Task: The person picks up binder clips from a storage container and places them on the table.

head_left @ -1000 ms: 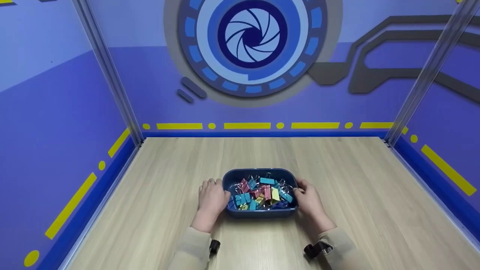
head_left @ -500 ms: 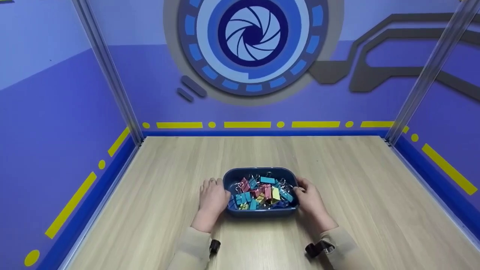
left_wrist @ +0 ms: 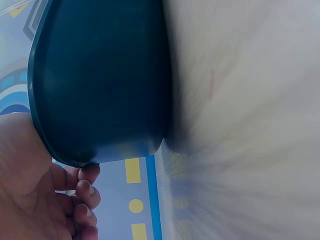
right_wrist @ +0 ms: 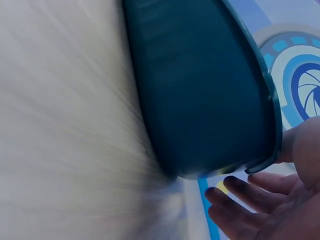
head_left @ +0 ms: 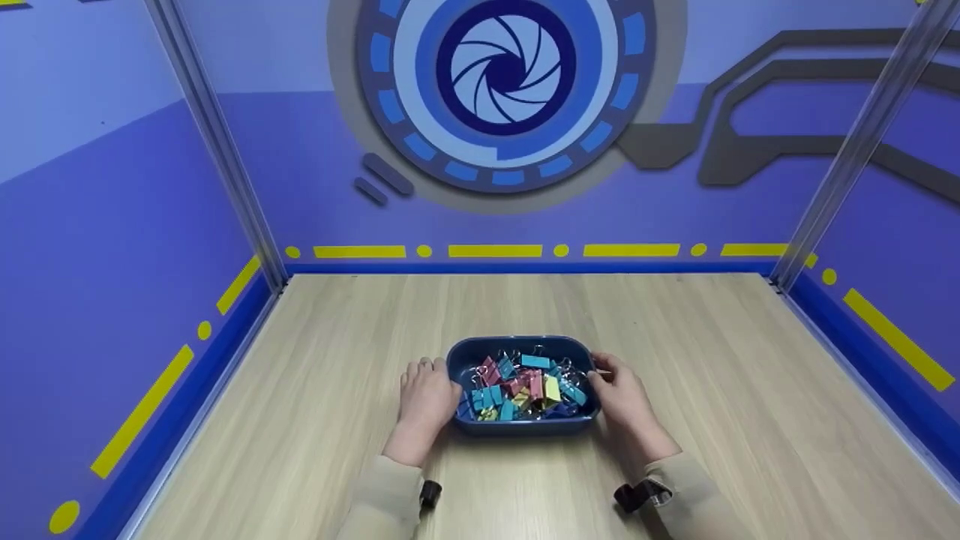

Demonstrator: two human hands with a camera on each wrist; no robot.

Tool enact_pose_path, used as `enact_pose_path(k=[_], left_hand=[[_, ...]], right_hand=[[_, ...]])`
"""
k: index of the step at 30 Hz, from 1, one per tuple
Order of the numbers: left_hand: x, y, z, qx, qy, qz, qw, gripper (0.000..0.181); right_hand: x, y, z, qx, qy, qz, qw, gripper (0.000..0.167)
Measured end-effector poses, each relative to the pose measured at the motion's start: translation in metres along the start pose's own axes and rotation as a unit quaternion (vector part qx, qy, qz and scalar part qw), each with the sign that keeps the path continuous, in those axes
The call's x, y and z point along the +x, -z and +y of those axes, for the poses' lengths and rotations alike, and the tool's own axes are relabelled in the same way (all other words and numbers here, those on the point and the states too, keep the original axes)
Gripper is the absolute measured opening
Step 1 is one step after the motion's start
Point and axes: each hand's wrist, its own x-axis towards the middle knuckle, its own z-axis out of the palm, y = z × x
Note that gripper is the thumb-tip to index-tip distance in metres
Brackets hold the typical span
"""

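A dark blue rectangular plastic bin (head_left: 525,428) stands on the wooden table, holding several binder clips (head_left: 535,384) in pink, light blue, yellow and dark blue. My left hand (head_left: 427,397) grips its left end, thumb at the rim and fingers curled outside; the left wrist view shows that hand (left_wrist: 30,185) against the bin's rim (left_wrist: 34,100). At the right end my right hand (head_left: 624,397) holds the rim between thumb and fingers. In the right wrist view, the lower fingers (right_wrist: 235,210) of this hand reach out below the rim, apart from the wall.
The wooden table (head_left: 337,322) extends around the bin on all sides. Blue printed panels (head_left: 285,172) with metal corner posts (head_left: 217,135) enclose its back and both sides. Each sleeve cuff carries a black wrist device (head_left: 637,496).
My right hand and wrist have shifted very slightly to the right. The bin, the clips and my left hand have hardly moved.
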Motion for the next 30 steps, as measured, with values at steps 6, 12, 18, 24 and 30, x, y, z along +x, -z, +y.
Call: enact_pose_path(k=[6, 12, 18, 24, 30], left_hand=[[-0.001, 0.000, 0.001, -0.003, 0.004, -0.003, 1.0000, 0.028], [0.000, 0.001, 0.002, -0.001, 0.007, -0.010, 0.9999, 0.030], [-0.001, 0.003, 0.002, -0.002, 0.008, -0.011, 0.9999, 0.030], [-0.001, 0.001, 0.002, -0.003, 0.004, -0.004, 1.0000, 0.028], [0.001, 0.000, 0.002, -0.004, 0.012, -0.015, 0.9998, 0.031]], right_hand=[[-0.001, 0.000, -0.003, -0.033, 0.085, 0.063, 0.9938, 0.035], [-0.001, 0.001, -0.006, -0.065, 0.181, 0.074, 0.9786, 0.027], [-0.004, 0.004, -0.011, -0.138, 0.228, 0.005, 0.9638, 0.035], [-0.006, 0.000, -0.014, -0.225, 0.269, -0.014, 0.9364, 0.031], [-0.008, -0.006, -0.019, -0.279, 0.267, -0.025, 0.9221, 0.021]])
